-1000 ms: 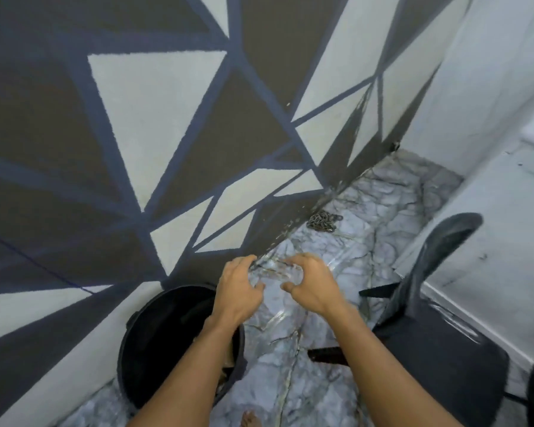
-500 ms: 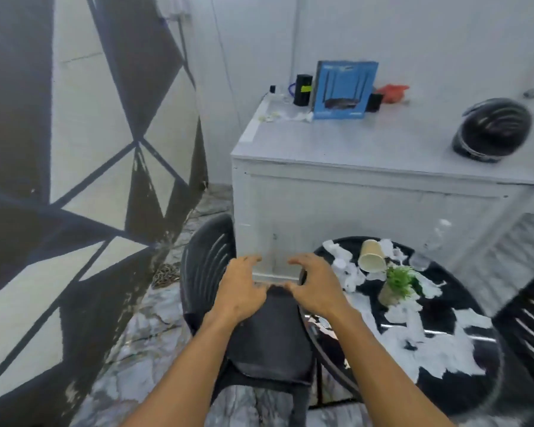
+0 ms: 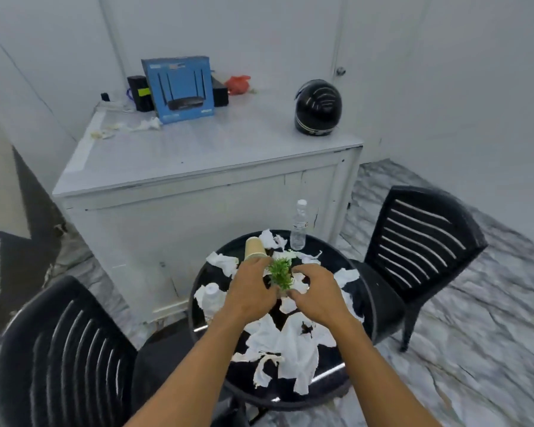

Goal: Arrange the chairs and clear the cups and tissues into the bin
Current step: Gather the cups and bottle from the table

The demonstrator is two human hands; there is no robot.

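Head view looks down on a round black table (image 3: 241, 386) strewn with white tissues (image 3: 293, 343). Both forearms reach in from the near edge. The left hand (image 3: 250, 292) and right hand (image 3: 316, 292) are held close together over the middle of the table, one on each side of a small green plant (image 3: 280, 272). The fingers of both are curled inward toward it. The plant's base is hidden behind the hands, so I cannot tell whether either hand grips it or only hovers beside it.

A paper cup (image 3: 254, 249) sits just beyond the left hand, on the far left part of the table, and looks tipped over. A clear bottle (image 3: 299, 226) stands upright at the far edge. A second bottle (image 3: 211, 298) with a white cap is at the left edge, on a tissue. The tissues lie crumpled and torn all round the plant, the largest heap near the person.

One black slatted chair (image 3: 59, 359) is at the near left, its back toward the camera. Another chair (image 3: 420, 241) stands at the right, its seat just beside the table.

Behind the table is a white cabinet (image 3: 198, 155). On its top, at the far side, stand a blue box (image 3: 182, 87) and a black helmet (image 3: 318, 107), well apart, with a few more tissue scraps (image 3: 148, 124) to the left of the box.
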